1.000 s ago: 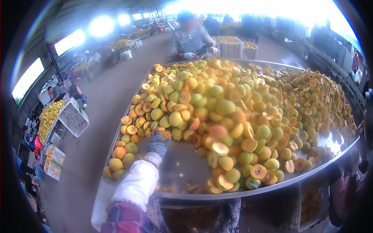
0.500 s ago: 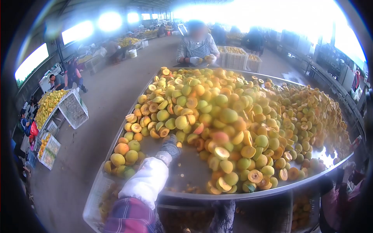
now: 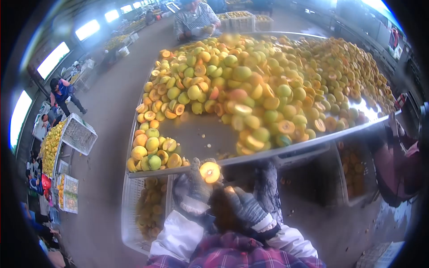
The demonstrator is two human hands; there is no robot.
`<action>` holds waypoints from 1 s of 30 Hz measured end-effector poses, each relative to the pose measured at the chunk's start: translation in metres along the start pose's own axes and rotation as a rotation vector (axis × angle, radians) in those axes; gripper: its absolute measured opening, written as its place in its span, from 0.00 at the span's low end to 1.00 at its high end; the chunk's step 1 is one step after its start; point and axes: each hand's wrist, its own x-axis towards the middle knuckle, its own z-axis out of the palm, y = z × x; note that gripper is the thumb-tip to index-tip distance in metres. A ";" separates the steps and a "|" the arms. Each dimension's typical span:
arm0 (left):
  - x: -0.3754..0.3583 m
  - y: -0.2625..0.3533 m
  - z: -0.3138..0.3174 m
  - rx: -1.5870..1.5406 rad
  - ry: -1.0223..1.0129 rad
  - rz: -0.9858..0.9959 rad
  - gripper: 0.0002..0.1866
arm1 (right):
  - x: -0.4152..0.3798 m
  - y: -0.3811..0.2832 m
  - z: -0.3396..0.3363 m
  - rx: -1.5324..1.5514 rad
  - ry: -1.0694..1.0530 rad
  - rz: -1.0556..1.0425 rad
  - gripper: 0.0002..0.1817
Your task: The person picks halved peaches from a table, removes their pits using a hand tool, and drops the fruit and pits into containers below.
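My left hand [image 3: 199, 184], in a grey knit glove, is closed on a peach half [image 3: 210, 172]. Its orange cut face and central hollow are turned up toward me. Just to the right and slightly lower, my right hand [image 3: 248, 208], also gloved, has curled fingers with a bare fingertip showing; what they hold, if anything, I cannot make out. Both hands are in front of the near rim of a metal table [image 3: 196, 134]. Halved and whole peaches [image 3: 241, 73] lie heaped across it, and a smaller cluster of peaches [image 3: 152, 149] sits at its near left corner.
Below the table's left corner stands a white plastic crate [image 3: 134, 214] with fruit in it. A person [image 3: 196, 20] works at the far side. Someone in pink [image 3: 400, 167] sits at the right. Another fruit-covered table [image 3: 53, 143] and crates stand at left.
My left hand has come back from the tabletop to below the near rim, with a peach half in it. My right hand has come into view. The camera has tilted down.
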 end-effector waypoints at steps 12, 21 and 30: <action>-0.059 -0.062 0.020 0.573 -0.009 0.829 0.13 | -0.014 -0.007 0.047 0.193 0.199 0.171 0.22; -0.089 -0.064 0.062 0.638 0.385 1.170 0.15 | -0.020 -0.006 0.057 0.135 0.332 0.080 0.22; -0.076 -0.074 0.043 0.870 0.331 1.559 0.16 | -0.032 0.006 0.056 0.159 0.215 0.073 0.29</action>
